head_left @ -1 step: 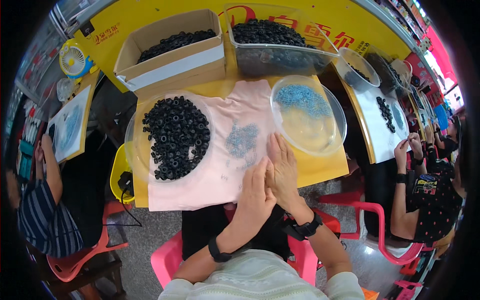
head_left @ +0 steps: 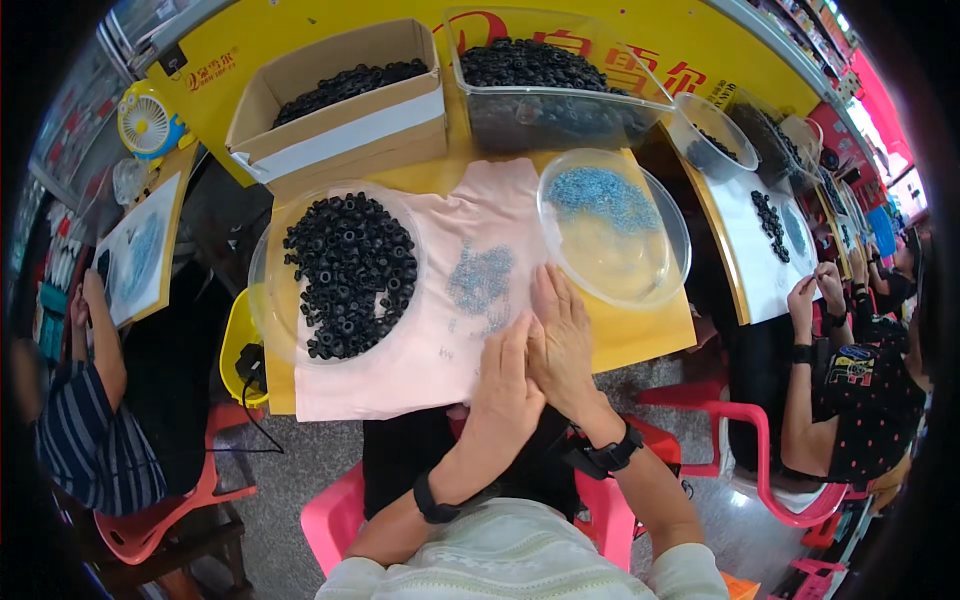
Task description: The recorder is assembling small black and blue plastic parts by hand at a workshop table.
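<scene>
My left hand [head_left: 503,385] and my right hand [head_left: 566,355] rest side by side at the near edge of a pale pink cloth [head_left: 410,385]. Their fingers are stretched out and the inner sides touch. I see nothing held in either hand, though the space beneath the palms is hidden. Just beyond the fingertips lies a loose patch of small clear bluish ring-like pieces [head_left: 480,280]. To the left, a round clear tray [head_left: 262,290] holds many small black rings [head_left: 350,270]. On the right, another clear tray [head_left: 672,275] has bluish pieces [head_left: 603,197] heaped at its far side.
At the back stand a cardboard box [head_left: 350,135] and a clear plastic bin [head_left: 560,120], both with black rings. A yellow bucket [head_left: 233,350] sits below the table's left side. Other people work at tables on both sides, by a red chair [head_left: 765,460] on the right.
My left fingers have shifted very slightly to the left and toward me. The trays and the pieces look unchanged.
</scene>
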